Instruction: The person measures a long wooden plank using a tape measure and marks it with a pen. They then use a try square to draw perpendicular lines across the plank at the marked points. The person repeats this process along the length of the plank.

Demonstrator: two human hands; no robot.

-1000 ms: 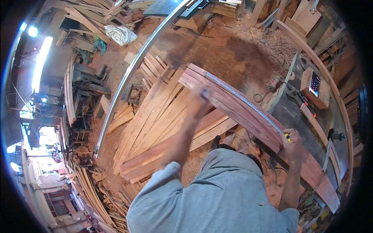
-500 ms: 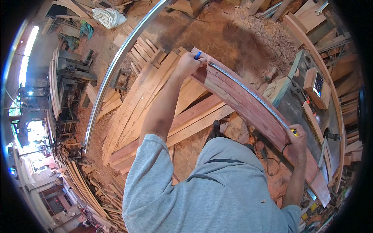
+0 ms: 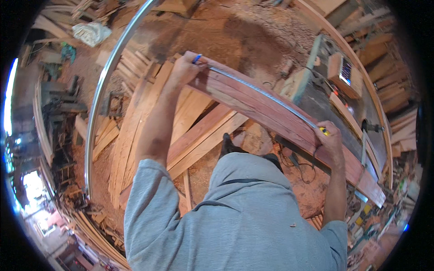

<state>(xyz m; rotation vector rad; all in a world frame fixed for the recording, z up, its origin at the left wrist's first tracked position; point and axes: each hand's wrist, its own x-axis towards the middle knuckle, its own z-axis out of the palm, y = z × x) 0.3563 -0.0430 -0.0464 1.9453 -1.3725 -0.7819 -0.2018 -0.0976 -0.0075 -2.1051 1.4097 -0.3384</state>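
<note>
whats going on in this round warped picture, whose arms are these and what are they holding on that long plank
No machine here: a person wears a wide fisheye camera on the head, looking down, so straight edges bend. The grey sleeves are that person's own. The left hand holds a blue pen at the far end of a long reddish plank. The right hand holds a yellow tape measure, its blade stretched along the plank. Below lie pale boards on a sawdust floor.

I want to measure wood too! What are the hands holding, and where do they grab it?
A tape measure stretched along the reddish plank. The left hand pins its far end, with a blue pen; the right hand grips the yellow case.
</note>
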